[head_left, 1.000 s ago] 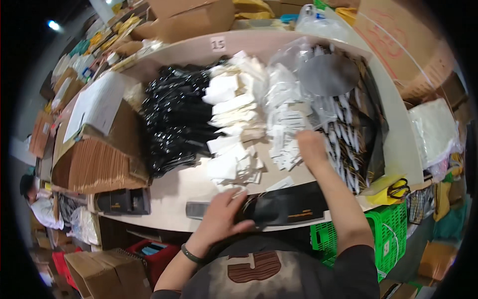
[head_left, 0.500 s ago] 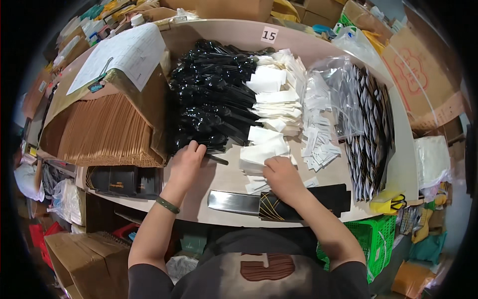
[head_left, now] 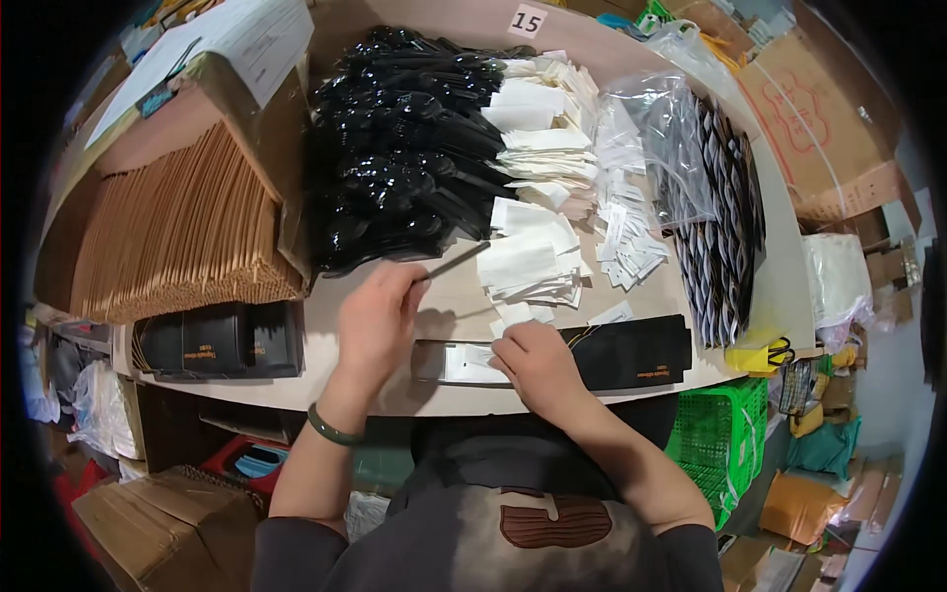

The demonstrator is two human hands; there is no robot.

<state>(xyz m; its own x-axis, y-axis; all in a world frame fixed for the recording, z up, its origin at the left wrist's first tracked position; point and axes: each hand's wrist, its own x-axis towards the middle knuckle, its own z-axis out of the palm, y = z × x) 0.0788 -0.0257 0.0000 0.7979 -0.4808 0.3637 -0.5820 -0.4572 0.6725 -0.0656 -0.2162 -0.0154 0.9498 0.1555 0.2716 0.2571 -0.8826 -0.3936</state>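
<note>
Dark short-sleeved shirt (head_left: 414,538) | brown ribbed chest motif (head_left: 555,523) | dark-green left-wrist bangle (head_left: 333,426) | bare hands (head_left: 379,314)

From afar, I'm looking into what seems a packing workshop or storeroom: glossy black utensils (head_left: 414,148) and white packets (head_left: 520,268) are lying in sorted piles across a worktable (head_left: 318,331), cardboard cartons (head_left: 819,113) are crowding around, and a green plastic crate (head_left: 715,449) is standing below.

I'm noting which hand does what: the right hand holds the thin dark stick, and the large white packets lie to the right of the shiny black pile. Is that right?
Not quite: the left hand, not the right hand, holds the thin dark stick, as the head view shows. The large white packets do lie to the right of the shiny black pile.
</note>
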